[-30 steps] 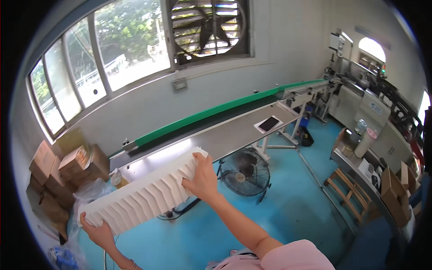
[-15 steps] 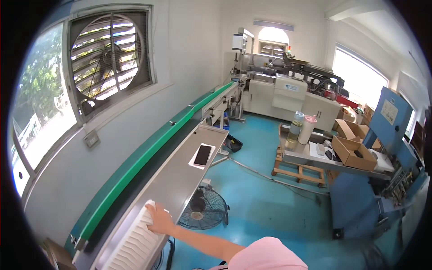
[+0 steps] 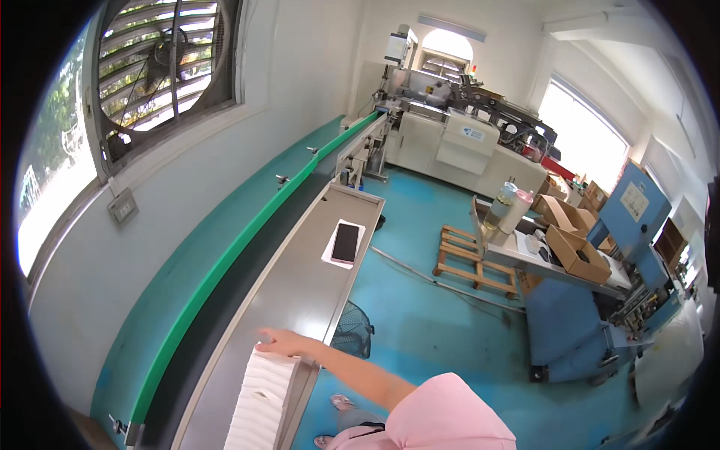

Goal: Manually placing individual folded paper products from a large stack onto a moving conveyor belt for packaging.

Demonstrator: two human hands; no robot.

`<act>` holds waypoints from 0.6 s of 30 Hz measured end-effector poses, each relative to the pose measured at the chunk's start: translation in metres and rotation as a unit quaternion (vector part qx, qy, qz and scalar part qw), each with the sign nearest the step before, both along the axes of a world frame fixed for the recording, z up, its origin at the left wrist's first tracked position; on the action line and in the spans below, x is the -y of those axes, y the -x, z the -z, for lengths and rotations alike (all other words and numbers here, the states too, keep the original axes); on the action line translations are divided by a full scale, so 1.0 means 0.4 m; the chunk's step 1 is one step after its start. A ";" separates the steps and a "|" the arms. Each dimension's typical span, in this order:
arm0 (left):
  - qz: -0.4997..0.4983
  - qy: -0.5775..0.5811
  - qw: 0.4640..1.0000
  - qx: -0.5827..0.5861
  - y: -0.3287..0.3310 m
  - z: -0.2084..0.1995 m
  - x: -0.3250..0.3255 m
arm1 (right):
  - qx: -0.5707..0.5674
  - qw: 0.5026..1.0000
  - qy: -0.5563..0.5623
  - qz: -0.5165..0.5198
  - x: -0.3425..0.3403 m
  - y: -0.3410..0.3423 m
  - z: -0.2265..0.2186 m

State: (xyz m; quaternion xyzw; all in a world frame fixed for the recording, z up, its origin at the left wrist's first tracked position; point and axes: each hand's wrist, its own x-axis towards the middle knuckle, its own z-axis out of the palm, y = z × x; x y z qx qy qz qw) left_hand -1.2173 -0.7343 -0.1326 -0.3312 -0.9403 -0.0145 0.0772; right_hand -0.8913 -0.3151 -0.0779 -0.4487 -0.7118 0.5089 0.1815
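A long row of white folded, soft-looking sheets, like tissue stacks [image 3: 260, 397], lies on the metal side table [image 3: 296, 289] and runs out of the lower edge. My right hand [image 3: 289, 343] is curled over the far end of this row, its fingertips partly hidden and a little blurred. The right arm, in a pink sleeve, reaches across from the lower right. My left hand is out of view. Farther up the table, a dark phone [image 3: 346, 242] rests on a white sheet or pad.
A green conveyor rail [image 3: 225, 259] runs along the wall, left of the table. A floor fan [image 3: 352, 330] stands under the table's right side. Across the blue floor are a wooden pallet [image 3: 469, 259], a bench with bottles and cardboard boxes [image 3: 577, 253], and blue machinery [image 3: 570, 326].
My view has shifted and turned. The row of white sheets now appears farther right and more upright, with my right hand still at its far end. My feet have come into view.
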 end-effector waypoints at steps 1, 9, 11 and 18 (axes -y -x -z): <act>0.007 0.006 1.000 0.005 0.011 0.025 -0.042 | 0.022 0.996 0.085 0.001 -0.025 -0.024 0.013; 0.102 -0.017 0.993 0.051 -0.083 0.055 -0.370 | 0.018 0.998 0.053 0.021 -0.094 -0.066 0.049; 0.124 -0.021 0.990 0.057 -0.110 0.045 -0.444 | 0.004 0.997 0.073 0.033 -0.084 -0.066 0.030; 0.142 -0.030 0.986 0.086 -0.202 0.004 -0.611 | -0.055 0.992 0.002 0.109 -0.087 -0.055 0.098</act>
